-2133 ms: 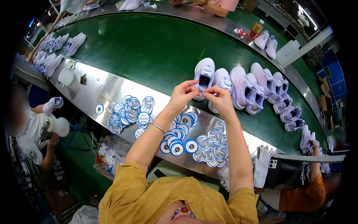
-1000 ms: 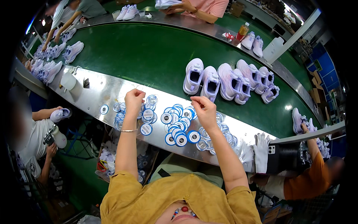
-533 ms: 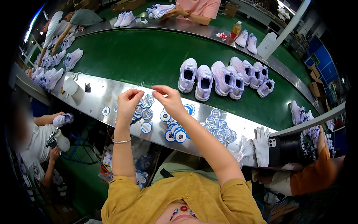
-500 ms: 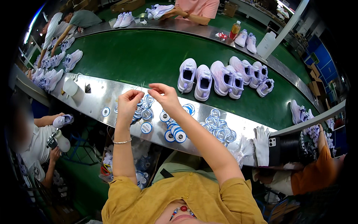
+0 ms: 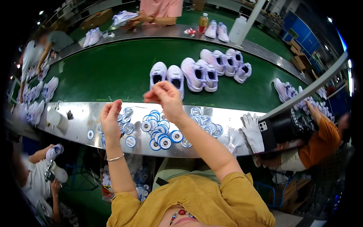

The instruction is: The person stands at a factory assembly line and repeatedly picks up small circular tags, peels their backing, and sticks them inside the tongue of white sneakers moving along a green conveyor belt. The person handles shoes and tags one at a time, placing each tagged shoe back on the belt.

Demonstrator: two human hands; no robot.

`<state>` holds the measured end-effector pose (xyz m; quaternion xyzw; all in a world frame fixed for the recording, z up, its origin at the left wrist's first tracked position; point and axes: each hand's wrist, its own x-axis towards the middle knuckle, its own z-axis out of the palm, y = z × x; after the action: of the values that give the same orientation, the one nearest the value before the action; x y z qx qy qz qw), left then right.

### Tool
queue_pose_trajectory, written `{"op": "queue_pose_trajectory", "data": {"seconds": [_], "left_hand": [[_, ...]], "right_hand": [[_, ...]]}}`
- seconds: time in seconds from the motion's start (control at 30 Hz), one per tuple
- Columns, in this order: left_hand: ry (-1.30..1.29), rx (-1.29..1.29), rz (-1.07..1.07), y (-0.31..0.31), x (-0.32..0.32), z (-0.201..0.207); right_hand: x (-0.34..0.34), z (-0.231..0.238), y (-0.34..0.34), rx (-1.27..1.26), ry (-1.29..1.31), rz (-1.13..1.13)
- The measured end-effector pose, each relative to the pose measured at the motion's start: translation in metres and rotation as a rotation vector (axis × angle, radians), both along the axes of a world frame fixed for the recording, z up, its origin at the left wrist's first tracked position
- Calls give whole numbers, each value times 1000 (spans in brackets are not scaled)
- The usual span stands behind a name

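So the round blue-rimmed tags [image 5: 129, 128] I'm closest to sit in a loose pile on the metal worktop [image 5: 84, 115], right by my left hand [image 5: 109, 120]. That hand is nearly closed up, fingertips drawn together, though honestly I can't tell if there's anything thin pinched in there. My right hand [image 5: 169, 102] is up over the back edge of the worktop with its fingers bunched and a bit blurry, so no clue whether it's got something either. It covers part of the front pair of pale lilac shoes [image 5: 157, 72], which stand side by side on the green surface [image 5: 113, 72]. A middle pile of tags [image 5: 165, 142] and a right-hand pile [image 5: 207, 129] are spread along the same strip, plus one lone tag [image 5: 90, 134] off to the left. Further right there's a bundle of clear strands [image 5: 235, 140], then white gloves [image 5: 252, 132] just beside a dark phone [image 5: 270, 135]. More pale shoes [image 5: 195, 75] are lined up right of the front pair. Way over on the left end is a white tub [image 5: 53, 117]. Across from me, a person in a pink top [image 5: 161, 9] is holding a pale shoe [image 5: 124, 17], and an amber bottle [image 5: 203, 23] stands near another pair of shoes [image 5: 223, 33].
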<state>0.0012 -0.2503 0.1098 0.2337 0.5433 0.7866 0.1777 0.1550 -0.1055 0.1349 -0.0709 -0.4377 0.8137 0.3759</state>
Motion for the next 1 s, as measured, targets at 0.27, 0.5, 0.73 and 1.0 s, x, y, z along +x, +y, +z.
{"op": "queue_pose_trajectory", "data": {"seconds": [0.27,0.5,0.73,1.0], "left_hand": [[-45,-30,-260,88,45,7],[103,-249,-419,219,127,-42],[75,-323,-428,283,141,-99],[-203,-313,-533,281,138,-91]], "right_hand": [[132,-18,130,404,-529,-430],[149,-89,193,806,-919,-600],[129,-113,200,835,-1097,-562],[118,-118,208,878,-866,-510]]}}
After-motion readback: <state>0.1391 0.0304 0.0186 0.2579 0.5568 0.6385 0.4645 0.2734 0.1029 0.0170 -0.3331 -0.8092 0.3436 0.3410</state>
